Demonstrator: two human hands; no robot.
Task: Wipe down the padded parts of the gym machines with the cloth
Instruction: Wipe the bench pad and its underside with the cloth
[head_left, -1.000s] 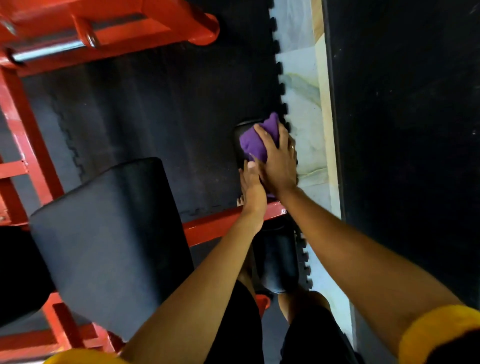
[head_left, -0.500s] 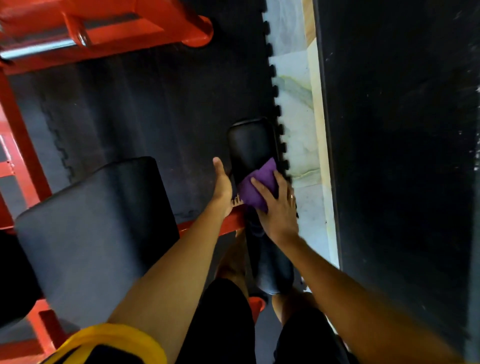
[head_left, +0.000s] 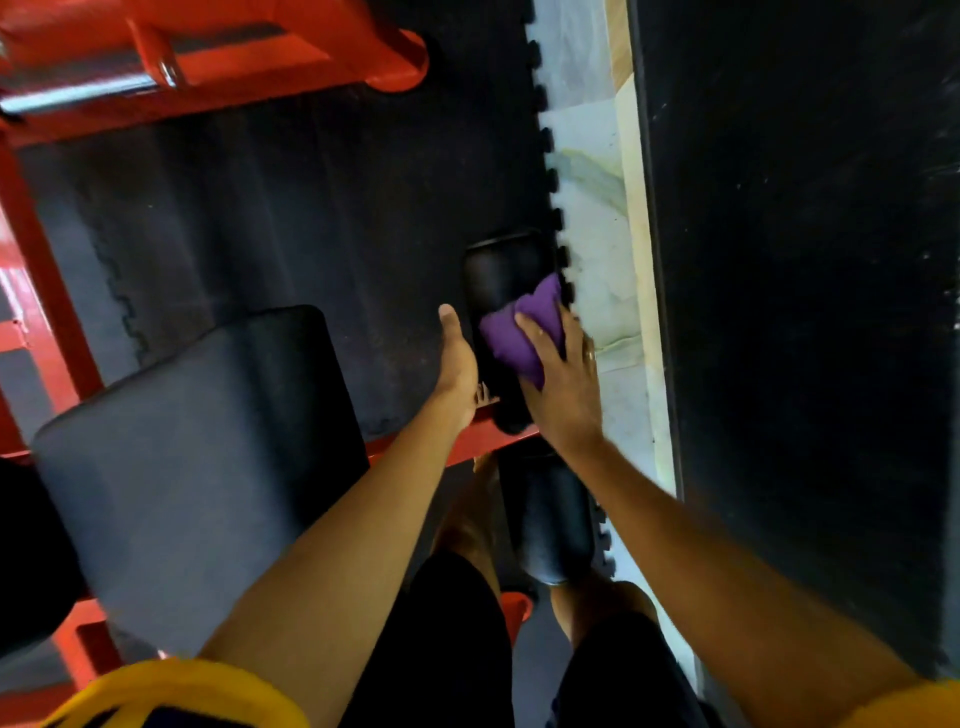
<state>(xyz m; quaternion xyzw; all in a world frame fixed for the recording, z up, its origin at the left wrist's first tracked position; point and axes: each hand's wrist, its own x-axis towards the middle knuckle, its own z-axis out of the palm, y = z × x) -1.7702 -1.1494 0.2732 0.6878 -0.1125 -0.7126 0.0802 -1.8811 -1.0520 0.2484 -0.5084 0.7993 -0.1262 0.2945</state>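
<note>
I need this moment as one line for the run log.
step: wiping roller pad | right hand: presses purple cloth on pad | left hand: beside pad's left edge, thumb straight

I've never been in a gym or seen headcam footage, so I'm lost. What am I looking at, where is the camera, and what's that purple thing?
The camera sits on the person's head, looking down along both arms. The red frame belongs to a gym machine on a black floor mat. The big dark slab is a large pad; the black cylinder is a roller pad. The right hand presses a purple cloth onto that roller to wipe it. The left hand lies beside it; whether it grips is unclear.
</note>
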